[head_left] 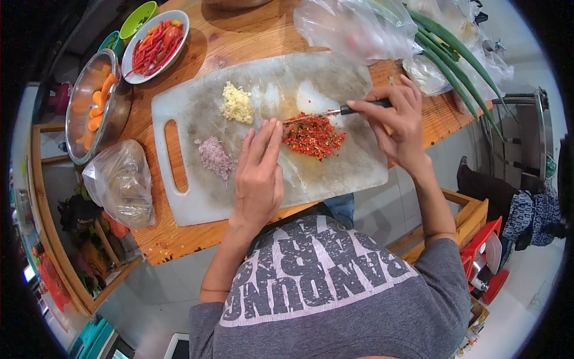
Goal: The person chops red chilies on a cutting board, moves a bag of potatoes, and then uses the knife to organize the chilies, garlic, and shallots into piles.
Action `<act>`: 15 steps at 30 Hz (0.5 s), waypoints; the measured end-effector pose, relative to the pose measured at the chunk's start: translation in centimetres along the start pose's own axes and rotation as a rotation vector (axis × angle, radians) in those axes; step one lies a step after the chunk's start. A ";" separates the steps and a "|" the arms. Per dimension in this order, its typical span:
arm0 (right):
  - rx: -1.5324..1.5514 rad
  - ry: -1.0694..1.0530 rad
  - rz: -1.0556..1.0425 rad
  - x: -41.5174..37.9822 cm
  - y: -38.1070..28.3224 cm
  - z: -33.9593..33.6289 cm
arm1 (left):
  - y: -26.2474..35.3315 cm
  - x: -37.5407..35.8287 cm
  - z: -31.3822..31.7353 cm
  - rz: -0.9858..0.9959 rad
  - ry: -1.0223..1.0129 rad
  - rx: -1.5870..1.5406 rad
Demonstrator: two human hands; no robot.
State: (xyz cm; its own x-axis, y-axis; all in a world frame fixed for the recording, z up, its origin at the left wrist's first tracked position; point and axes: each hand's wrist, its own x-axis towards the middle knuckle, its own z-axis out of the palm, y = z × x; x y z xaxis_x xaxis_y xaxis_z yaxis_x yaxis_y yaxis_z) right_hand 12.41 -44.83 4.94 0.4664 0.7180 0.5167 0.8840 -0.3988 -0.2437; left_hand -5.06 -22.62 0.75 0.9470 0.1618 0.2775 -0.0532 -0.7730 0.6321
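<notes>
In my right hand is a knife with a black handle, pinched between thumb and fingers. Its thin blade points left over a heap of finely chopped red chilli. My left hand has its fingers stretched out, with the fingertips right at the blade's tip. The chilli lies on a worn white cutting board with a handle slot. Also on the board are a small pile of minced garlic and, closer to my left hand, a pile of chopped shallot.
To the left stand a metal bowl of carrot pieces, a white bowl of red chillies and a green bowl. A plastic bag sits by the board. Plastic bags and green leaves lie at the back right.
</notes>
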 end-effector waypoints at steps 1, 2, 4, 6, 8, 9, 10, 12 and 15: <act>0.047 -0.009 0.005 0.2 0.9 0.7 | 0.1 0.1 0.1 -0.006 0.002 0.005; 0.058 0.001 -0.001 0.2 1.3 1.2 | 0.1 0.1 0.2 -0.012 0.006 0.006; 0.140 0.000 0.027 0.4 1.6 1.9 | 0.0 0.1 0.4 -0.003 0.031 0.002; 0.182 -0.005 0.053 0.3 1.6 2.3 | -0.1 0.2 0.5 0.023 0.048 0.004; 0.179 -0.013 0.065 0.3 1.7 2.4 | 0.0 0.1 0.3 0.029 0.023 0.036; 0.178 -0.035 0.078 -0.1 1.7 2.2 | -0.1 0.0 0.2 0.037 0.002 0.048; 0.178 -0.058 0.087 -0.7 1.5 1.8 | -0.2 -0.1 0.0 0.046 -0.020 0.059; 0.168 -0.060 0.085 -1.8 0.9 1.4 | -0.6 -0.5 -0.3 0.075 -0.047 0.050; 0.125 0.021 0.078 -2.9 0.0 0.9 | -0.4 -0.3 -0.3 0.099 -0.026 0.026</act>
State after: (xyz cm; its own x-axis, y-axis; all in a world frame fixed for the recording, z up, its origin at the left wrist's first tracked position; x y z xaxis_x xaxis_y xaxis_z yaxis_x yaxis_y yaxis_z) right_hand 11.08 -46.40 2.73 0.5343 0.6751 0.5087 0.8427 -0.3776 -0.3838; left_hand -5.44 -22.18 0.56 0.9455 0.0675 0.3185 -0.1394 -0.8002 0.5833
